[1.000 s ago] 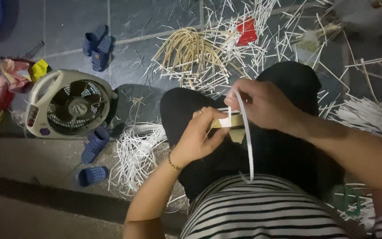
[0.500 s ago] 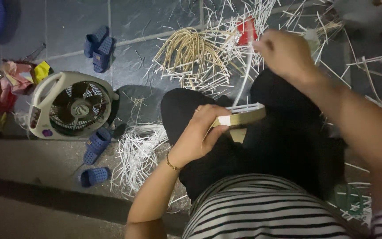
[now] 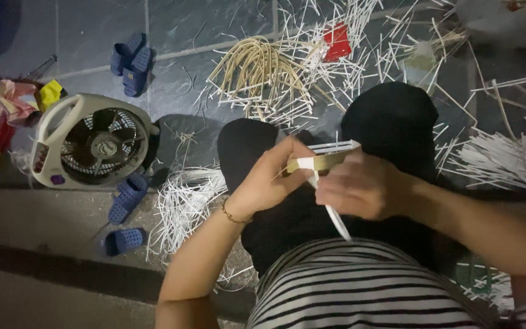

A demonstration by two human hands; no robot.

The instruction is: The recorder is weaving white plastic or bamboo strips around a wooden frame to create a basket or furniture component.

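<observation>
We see the left hand (image 3: 269, 180) clenched on a small tan block (image 3: 321, 162) over the lap. Right hand (image 3: 363, 186) grip pinches a white strip (image 3: 330, 210) wrapped at the block, its tail hanging down toward the striped shirt (image 3: 360, 286). Loose white strips (image 3: 184, 201) litter the floor (image 3: 92, 24), with a fan (image 3: 92, 146) and blue slippers (image 3: 130, 56) lying near its left edge.

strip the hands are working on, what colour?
White strip, pinched by the right hand against the tan piece in the left hand. Head view.
</observation>
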